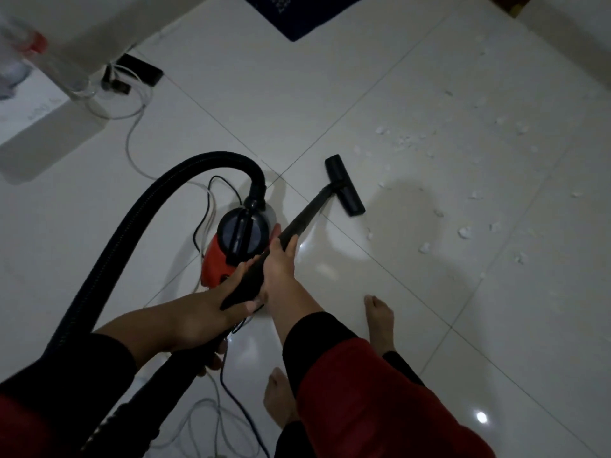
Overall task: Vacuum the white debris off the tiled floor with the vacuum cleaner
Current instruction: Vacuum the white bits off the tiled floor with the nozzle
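A red and black vacuum cleaner (231, 249) stands on the white tiled floor (330, 94). Its black hose (132, 219) arcs up to the left and down to the wand. My left hand (211, 309) grips the near end of the black wand (297, 223), and my right hand (281, 262) grips it a little farther along. The black floor nozzle (345, 185) rests flat on the tiles. Several scraps of white debris (464, 232) lie scattered to the right of and beyond the nozzle, not touching it.
My two bare feet (380, 320) stand on the tiles below the hands. White and dark cables (211, 414) trail on the floor around the cleaner and at bottom left. A white box (39, 127) and a power strip (132, 74) sit upper left; a dark mat (297, 14) lies at the top.
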`<state>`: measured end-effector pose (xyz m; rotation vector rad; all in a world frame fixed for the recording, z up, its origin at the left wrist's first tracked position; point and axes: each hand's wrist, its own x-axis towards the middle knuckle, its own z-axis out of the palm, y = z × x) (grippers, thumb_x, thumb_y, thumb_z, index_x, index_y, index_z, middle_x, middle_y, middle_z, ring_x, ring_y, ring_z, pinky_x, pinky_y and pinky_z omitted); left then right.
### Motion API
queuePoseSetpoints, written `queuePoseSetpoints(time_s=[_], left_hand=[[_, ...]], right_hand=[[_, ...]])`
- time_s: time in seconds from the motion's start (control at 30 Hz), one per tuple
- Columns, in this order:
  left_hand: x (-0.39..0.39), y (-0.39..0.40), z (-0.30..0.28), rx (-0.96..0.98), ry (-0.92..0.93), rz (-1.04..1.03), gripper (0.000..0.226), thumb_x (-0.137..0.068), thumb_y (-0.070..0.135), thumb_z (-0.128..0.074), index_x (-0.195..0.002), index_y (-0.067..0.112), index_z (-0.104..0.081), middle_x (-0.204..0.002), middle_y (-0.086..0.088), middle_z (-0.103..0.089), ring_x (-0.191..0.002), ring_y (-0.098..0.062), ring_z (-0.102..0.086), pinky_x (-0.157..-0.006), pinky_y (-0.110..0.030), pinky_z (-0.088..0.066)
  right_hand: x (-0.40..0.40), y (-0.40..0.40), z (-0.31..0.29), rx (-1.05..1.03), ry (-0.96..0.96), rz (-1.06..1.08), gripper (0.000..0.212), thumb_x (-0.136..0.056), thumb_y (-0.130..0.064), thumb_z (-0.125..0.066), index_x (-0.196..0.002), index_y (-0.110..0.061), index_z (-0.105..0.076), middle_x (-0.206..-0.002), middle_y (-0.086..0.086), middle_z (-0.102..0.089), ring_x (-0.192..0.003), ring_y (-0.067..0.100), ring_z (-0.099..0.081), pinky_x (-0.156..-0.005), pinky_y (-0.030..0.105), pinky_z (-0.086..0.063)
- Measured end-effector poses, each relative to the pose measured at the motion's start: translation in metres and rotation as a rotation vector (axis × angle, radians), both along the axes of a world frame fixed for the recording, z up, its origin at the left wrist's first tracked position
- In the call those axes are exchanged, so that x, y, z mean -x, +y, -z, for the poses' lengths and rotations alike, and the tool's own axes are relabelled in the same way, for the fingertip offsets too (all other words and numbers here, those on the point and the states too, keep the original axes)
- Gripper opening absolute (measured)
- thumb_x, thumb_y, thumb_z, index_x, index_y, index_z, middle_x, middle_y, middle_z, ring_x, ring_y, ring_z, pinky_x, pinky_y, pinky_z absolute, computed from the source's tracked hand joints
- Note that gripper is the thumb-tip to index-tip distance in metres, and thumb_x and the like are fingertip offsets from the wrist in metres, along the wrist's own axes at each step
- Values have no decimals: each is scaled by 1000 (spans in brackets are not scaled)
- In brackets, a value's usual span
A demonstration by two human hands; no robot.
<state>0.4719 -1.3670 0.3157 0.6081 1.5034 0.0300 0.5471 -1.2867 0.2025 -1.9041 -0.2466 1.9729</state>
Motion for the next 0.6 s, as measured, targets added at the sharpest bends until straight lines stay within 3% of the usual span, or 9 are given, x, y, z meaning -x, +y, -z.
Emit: queuePoseSetpoints(time_s=[0.13,0.2,0.27,0.33,0.5,0.6], left_hand=[[-11,-8,16,-75,-37,-83,65,-97,38,-44,-140,60,-2,-72,-12,-52,-41,-10,-51,-45,-24,-47],[-18,-8,21,-115,-55,-88,65,-98,31,-45,-142,57,-5,-71,-7,-49,-39,-7,-49,-43,-22,-46],[-22,-4,23,-133,-82,-64,68,-98,27,-46,-143,55,-3,-76,-3,-48,-42,-8,-53,-45,-20,-47],[-24,1,22,-129,-116,-16,74,-97,24,-49,-141,55,1,-80,1,-47,-47,-13,-60,-48,-22,-52],[-26,12,32,-141,-100,72,81,-95,25,-53,-140,56,8,-94,-6,-55,-49,-12,-64,-55,-27,-56],[-27,17,42,-160,-93,56,81,-96,25,-51,-140,56,10,-108,-2,-53,-54,-13,-63,-53,-28,-55]], right_hand=[[-12,1,13,-16,22,-90,53,-98,-29,-51,-140,-54,-31,-108,2,-60,-87,19,-63,-72,32,-56],[-17,3,20,-42,42,-144,62,-95,-16,-55,-136,-57,-34,-127,6,-59,-84,20,-63,-78,37,-58],[-23,7,24,-47,58,-167,67,-92,-9,-56,-135,-57,-36,-129,14,-58,-68,20,-61,-67,34,-58],[-27,12,27,-49,62,-175,65,-92,-9,-57,-134,-56,-38,-128,17,-58,-66,19,-59,-64,34,-57],[-33,29,34,-73,10,-253,65,-90,-17,-60,-134,-57,-34,-130,15,-57,-86,26,-62,-85,44,-56],[-37,38,35,-106,-35,-388,75,-91,-22,-61,-142,-56,-17,-137,10,-49,-101,30,-64,-91,49,-53]])
